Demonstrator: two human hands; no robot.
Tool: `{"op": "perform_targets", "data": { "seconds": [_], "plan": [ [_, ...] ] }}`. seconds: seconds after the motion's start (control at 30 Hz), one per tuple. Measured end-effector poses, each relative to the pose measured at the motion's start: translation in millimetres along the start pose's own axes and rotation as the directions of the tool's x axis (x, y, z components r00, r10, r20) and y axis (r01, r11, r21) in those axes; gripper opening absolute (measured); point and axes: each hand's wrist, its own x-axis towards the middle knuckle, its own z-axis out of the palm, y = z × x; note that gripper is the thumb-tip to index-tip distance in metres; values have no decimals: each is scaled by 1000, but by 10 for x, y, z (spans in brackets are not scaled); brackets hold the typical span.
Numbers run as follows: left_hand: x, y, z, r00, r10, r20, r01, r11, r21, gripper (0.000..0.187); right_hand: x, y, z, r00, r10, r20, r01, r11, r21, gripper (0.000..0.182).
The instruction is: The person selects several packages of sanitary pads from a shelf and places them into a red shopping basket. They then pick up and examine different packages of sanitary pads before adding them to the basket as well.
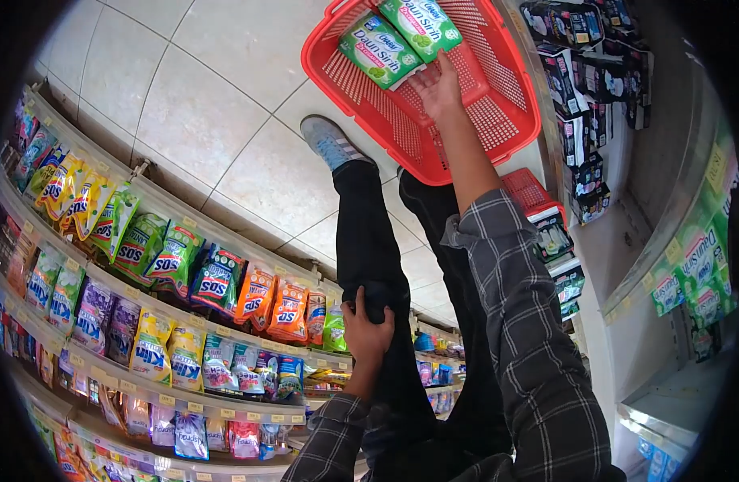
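Plaid sleeves [530,321] are filling the near edge of my view as I am bending over; my left hand [368,329] is clenching on my own trouser knee [377,281], bracing me; my right hand [438,88] is reaching down into the red basket [498,120] on the tiled floor [192,104], fingers spread and flat against the lower edge of a green pack [421,26], touching rather than gripping it; a second green pack [380,50] is lying just beside it, both inside the basket. I am judging that the packs are leaning loosely on the mesh, so a careless pull of my hand could be tipping them over each other; my shoe [329,140] is standing near the rim, and a shuffle could be knocking the basket aside. Shelves of pouches [216,281] are hanging to my left, and a lurch off my braced knee could be sending me into them.
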Motion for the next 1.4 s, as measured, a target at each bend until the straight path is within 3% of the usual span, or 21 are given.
{"op": "perform_targets", "data": {
  "seconds": [0.07, 0.1, 0.23, 0.33, 0.37, 0.4, 0.43, 0.53, 0.63, 0.73, 1.03, 1.17, 1.27, 1.3, 1.4],
  "plan": [
    [-2, 4, 8, 1000, -4, 5, 4, 1000, -9, 71, -60, 66, -36, 999, 51, 20, -52, 998, 42, 79],
    [-1, -11, 24, 1000, -1, 3, 1, 1000, -15, 71, 63, 157, -101, 991, 133, 18, -134, 989, 70, 77],
    [-1, -45, 45, 1000, 4, 4, -4, 1000, -7, 70, 9, 341, -26, 996, 46, 74, -55, 991, 121, 57],
    [-1, -33, 29, 1000, 19, -12, -19, 1000, 10, 70, -217, 442, -106, 984, -92, 152, 136, 940, -312, 55],
    [-9, -40, 26, 1000, 28, -11, -28, 1000, 14, 70, -450, 476, -77, 986, -163, 20, 140, 769, -624, 57],
    [-4, -62, 29, 999, 39, -13, -39, 999, 18, 71, -680, 589, -117, 954, -260, 152, 283, 602, -747, 62],
    [12, -68, 16, 998, 53, -18, -52, 998, 22, 71, -842, 702, -203, 898, -324, 297, 414, 398, -818, 67],
    [10, -26, -62, 999, 39, -14, -37, 995, 92, 72, -1145, 953, -545, 808, -247, 536, 570, 92, -817, 72],
    [40, -77, -157, 998, 68, 11, -69, 990, 120, 72, -1322, 865, -629, 910, -136, 392, 383, -88, -920, 66],
    [70, -159, -233, 997, 73, 26, -77, 978, 192, 71, -1397, 854, -646, 936, -139, 324, 309, -124, -943, 64],
    [255, -464, -499, 982, 176, 70, -189, 933, 305, 74, -1450, 611, -734, 969, -116, 219, 214, -57, -975, 65],
    [336, -567, -573, 976, 204, 71, -216, 932, 292, 74, -1412, 460, -717, 989, -27, 145, 144, -32, -989, 69],
    [410, -594, -632, 979, 195, 61, -205, 933, 297, 75, -1238, 521, -868, 985, -49, 167, 169, 44, -985, 62],
    [428, -612, -666, 977, 208, 50, -213, 930, 299, 75, -1417, 358, -770, 984, -98, 146, 152, 56, -987, 47],
    [354, -547, -874, 979, 187, 75, -201, 938, 282, 74, -1558, 349, -897, 956, -151, 254, 281, 208, -937, 36]
  ]
}}
